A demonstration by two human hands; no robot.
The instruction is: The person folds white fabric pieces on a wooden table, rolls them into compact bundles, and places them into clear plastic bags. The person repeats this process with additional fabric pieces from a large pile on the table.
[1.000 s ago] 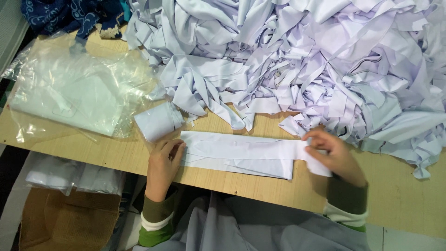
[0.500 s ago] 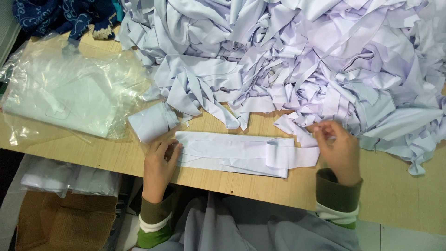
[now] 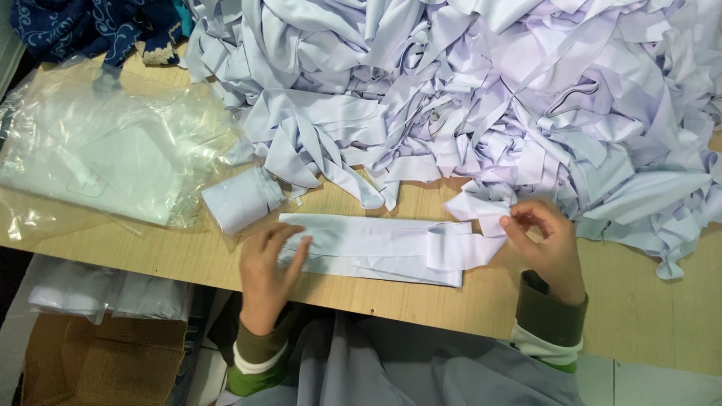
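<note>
1. My left hand lies flat and unclenched, pressing the left end of the white fabric strip near the tabletop's front edge.
2. My right hand pinches the strip's folded-back right end.
3. A rolled white bundle sits just beyond the strip's left end, beside the fabric pile.

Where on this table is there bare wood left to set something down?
Bare wood shows right of the right hand, below the heap of white fabric strips, and along the table edge under the plastic bags. Crowded: the heap, the bags, and the folded strip under the left hand.
</note>
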